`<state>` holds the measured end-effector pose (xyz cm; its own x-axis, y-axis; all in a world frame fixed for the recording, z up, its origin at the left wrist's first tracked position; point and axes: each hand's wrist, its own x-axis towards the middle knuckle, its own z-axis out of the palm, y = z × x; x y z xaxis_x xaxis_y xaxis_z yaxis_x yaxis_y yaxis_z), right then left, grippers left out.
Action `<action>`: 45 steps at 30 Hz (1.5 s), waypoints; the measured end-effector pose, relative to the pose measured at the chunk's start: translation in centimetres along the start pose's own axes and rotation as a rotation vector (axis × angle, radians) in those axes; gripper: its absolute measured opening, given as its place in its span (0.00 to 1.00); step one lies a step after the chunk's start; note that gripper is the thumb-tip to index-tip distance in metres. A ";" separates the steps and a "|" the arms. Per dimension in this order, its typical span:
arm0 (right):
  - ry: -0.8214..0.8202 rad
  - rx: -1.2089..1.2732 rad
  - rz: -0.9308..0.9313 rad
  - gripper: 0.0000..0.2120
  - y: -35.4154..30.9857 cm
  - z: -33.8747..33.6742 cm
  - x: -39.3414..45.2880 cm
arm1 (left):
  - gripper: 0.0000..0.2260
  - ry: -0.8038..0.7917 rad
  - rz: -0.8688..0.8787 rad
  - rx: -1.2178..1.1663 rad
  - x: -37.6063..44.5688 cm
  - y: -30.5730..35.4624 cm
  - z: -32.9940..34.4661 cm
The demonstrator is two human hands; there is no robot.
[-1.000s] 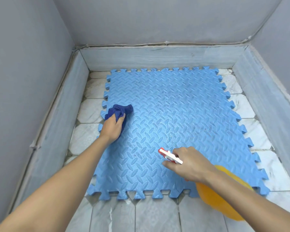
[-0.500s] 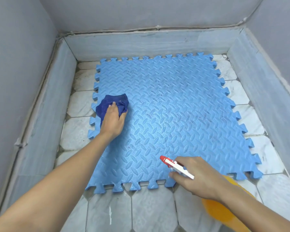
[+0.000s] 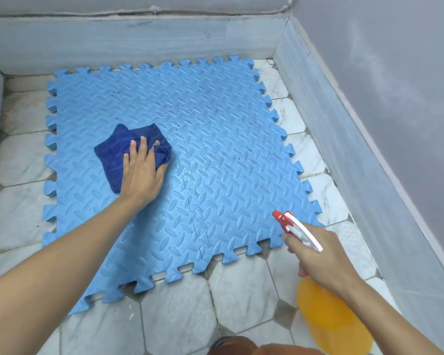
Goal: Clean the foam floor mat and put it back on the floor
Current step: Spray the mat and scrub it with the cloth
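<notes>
On the tiled floor [image 3: 244, 285] of a walled corner, a blue foam mat [image 3: 215, 155] is lying flat, made of interlocking pieces with toothed edges and a raised oval tread. Its far edge is sitting close against the grey skirting [image 3: 128, 39], its right edge is running near the angled side wall [image 3: 385, 103], and pale hexagonal tiles are showing along its left, right and near sides. Faint dark specks are dotting the mat's right half.

A dark blue cloth [image 3: 118, 152] is lying bunched on the mat's left-centre. The left hand [image 3: 141, 172] is pressing down on it, fingers spread and bent over the folds so that some fabric is gathered between them, palm bearing on the cloth's near edge. The left forearm is reaching in from the lower left across the mat's near corner.

The right hand [image 3: 318, 254] is hovering above the mat's near right corner, fingers wrapped firmly around the neck of a spray bottle [image 3: 331, 326]. The bottle's red-and-white nozzle [image 3: 291, 225] is pointing up and left over the mat, while its orange body is hanging below the wrist, above the tiles.

At the bottom edge of the view, a brownish shape [image 3: 244, 347] is intruding; what it is cannot be told.
</notes>
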<state>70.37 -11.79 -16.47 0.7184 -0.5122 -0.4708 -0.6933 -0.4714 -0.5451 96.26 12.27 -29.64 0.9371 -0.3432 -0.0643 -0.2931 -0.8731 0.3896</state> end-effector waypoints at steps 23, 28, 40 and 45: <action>0.284 0.148 -0.057 0.09 -3.4 -3.1 5.8 | 0.25 -0.050 0.379 0.031 -1.5 7.6 2.5; 0.227 0.143 -0.034 0.09 -3.1 -3.5 6.2 | 0.24 -0.232 0.476 0.099 -2.8 11.0 2.6; 0.161 0.175 -0.001 0.08 -0.9 -2.8 3.9 | 0.26 -0.320 0.451 0.117 -4.3 13.1 2.8; 0.153 0.196 -0.029 0.09 -0.5 -3.5 3.7 | 0.26 -0.342 0.459 0.173 -4.4 13.3 3.1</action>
<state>73.16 -15.98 -15.49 0.7104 -0.6105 -0.3503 -0.6374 -0.3470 -0.6880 87.64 1.10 -27.06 0.6010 -0.7660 -0.2282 -0.7073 -0.6427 0.2945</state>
